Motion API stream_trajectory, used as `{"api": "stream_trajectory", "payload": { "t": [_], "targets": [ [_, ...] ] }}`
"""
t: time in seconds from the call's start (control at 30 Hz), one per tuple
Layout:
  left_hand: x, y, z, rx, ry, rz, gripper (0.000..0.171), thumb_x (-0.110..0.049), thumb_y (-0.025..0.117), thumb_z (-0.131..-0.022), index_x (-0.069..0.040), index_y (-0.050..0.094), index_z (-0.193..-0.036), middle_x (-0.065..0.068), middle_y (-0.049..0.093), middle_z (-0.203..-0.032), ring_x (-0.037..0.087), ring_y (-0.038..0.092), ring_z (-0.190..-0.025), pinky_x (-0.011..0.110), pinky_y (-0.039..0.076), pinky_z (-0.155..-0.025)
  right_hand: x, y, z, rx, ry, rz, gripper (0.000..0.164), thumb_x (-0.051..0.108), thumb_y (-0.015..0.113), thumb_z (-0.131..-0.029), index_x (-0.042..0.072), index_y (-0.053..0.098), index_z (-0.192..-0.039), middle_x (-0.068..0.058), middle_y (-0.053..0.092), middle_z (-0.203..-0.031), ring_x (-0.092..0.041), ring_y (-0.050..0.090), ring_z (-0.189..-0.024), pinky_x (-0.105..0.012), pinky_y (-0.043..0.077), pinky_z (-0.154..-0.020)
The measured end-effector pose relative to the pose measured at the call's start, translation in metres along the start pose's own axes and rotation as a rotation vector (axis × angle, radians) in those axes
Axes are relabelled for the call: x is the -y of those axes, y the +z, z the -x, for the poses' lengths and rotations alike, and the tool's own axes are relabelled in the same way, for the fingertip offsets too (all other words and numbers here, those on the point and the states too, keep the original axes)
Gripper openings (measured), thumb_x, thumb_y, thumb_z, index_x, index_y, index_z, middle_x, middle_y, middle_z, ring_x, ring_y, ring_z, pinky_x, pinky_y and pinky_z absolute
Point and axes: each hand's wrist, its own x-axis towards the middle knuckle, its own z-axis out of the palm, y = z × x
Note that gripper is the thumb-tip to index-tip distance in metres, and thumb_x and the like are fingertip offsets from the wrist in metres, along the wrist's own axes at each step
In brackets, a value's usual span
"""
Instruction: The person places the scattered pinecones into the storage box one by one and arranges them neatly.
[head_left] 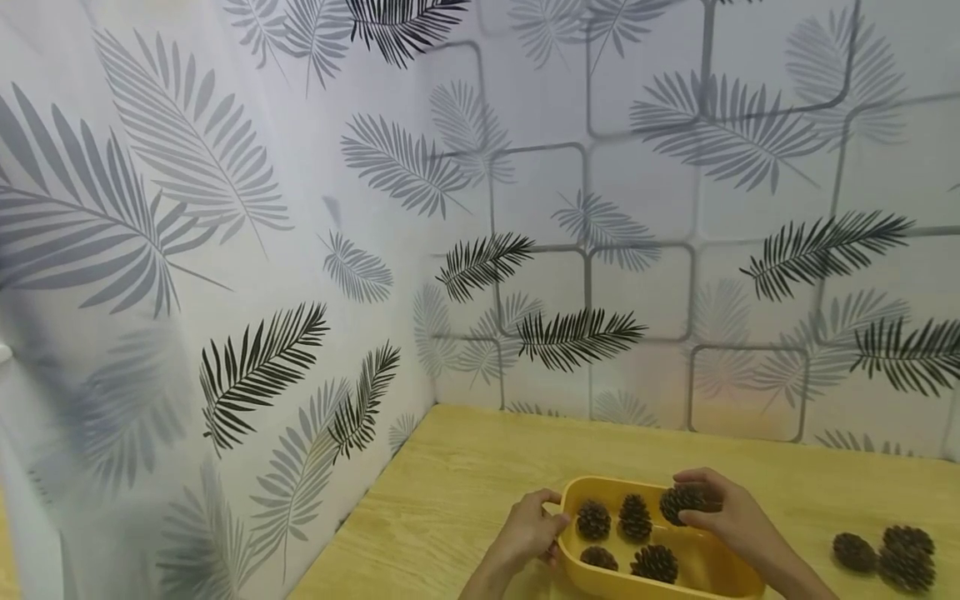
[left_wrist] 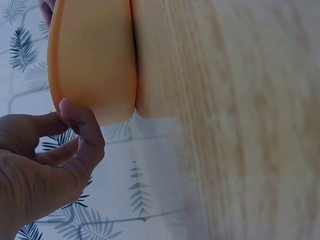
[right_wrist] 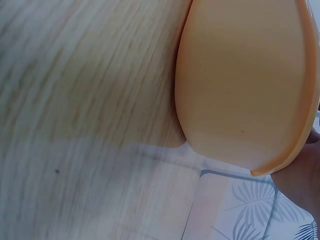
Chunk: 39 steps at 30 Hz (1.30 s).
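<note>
A yellow plastic tray sits on the wooden table near the front edge of the head view, with several brown pine cones lying in it. My left hand grips the tray's left rim, thumb on top. My right hand pinches one more pine cone just over the tray's far right corner. The left wrist view has the tray's outer wall with my left hand curled at its edge. The right wrist view shows the tray's underside and a sliver of my right hand.
Three loose pine cones lie on the table to the right of the tray. Walls papered with a leaf pattern close the table in at the back and on the left, meeting in a corner.
</note>
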Motion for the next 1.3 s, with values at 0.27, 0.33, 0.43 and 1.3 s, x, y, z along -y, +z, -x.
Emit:
{"api": "stream_trajectory", "payload": {
  "t": [0.27,0.33,0.43,1.3],
  "targets": [
    [-0.0047,-0.0002,0.0027,0.010,0.008,-0.007,0.033,-0.008,0.064,-0.103,0.001,0.061,-0.135,0.003,0.059,-0.067,0.009,0.051,-0.047,0.018,0.049,-0.040,-0.0018,0.0016,-0.0014,0.005,0.001,0.041,0.045,0.006,0.081,-0.088,-0.005,0.063,-0.128,-0.020,0.069,-0.121,-0.032,0.069,-0.104,-0.046,0.062,-0.086],
    [-0.0047,0.0000,0.0031,0.012,0.013,-0.007,0.033,-0.008,0.063,-0.103,0.001,0.061,-0.135,0.003,0.059,-0.067,0.008,0.051,-0.046,0.017,0.049,-0.040,-0.0015,0.0022,-0.0016,0.003,-0.002,0.048,0.044,0.005,0.081,-0.087,-0.005,0.063,-0.127,-0.019,0.070,-0.119,-0.031,0.069,-0.102,-0.043,0.063,-0.084],
    [-0.0043,0.0001,0.0035,0.013,0.016,-0.010,0.033,-0.007,0.063,-0.103,0.002,0.060,-0.135,0.003,0.059,-0.067,0.008,0.051,-0.047,0.016,0.048,-0.040,-0.0008,0.0031,-0.0013,0.001,0.008,0.040,0.044,0.004,0.081,-0.087,-0.006,0.063,-0.126,-0.019,0.070,-0.118,-0.031,0.069,-0.101,-0.041,0.063,-0.081],
    [-0.0033,0.0013,0.0022,0.006,-0.006,-0.009,0.035,-0.007,0.064,-0.103,0.002,0.060,-0.137,0.013,0.062,-0.078,0.008,0.053,-0.047,0.019,0.051,-0.041,-0.0054,0.0081,-0.0020,0.008,-0.058,0.186,0.039,0.005,0.086,-0.082,0.003,0.068,-0.116,-0.010,0.073,-0.109,-0.027,0.070,-0.094,-0.042,0.062,-0.078]
  ]
}}
